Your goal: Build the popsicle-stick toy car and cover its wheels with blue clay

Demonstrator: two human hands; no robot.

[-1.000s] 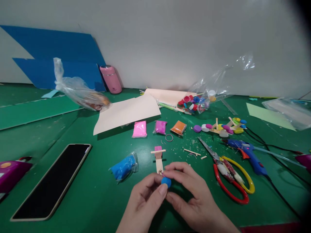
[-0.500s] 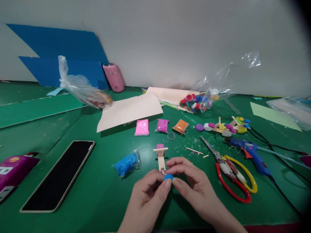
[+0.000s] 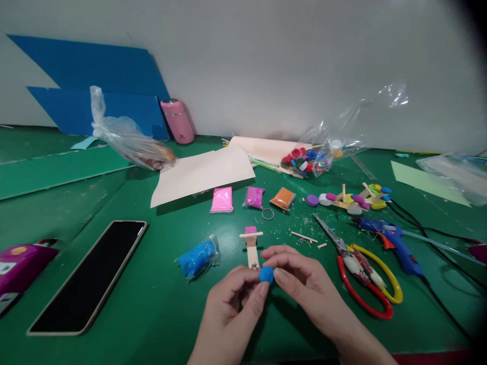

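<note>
Head view; blue piece (image 3: 267, 275) more exposed than before

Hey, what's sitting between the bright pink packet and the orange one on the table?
A magenta packet lies between the bright pink packet and the orange packet, as the head view shows.

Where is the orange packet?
In the head view, the orange packet lies on the green table, just right of the purple packet.
</note>
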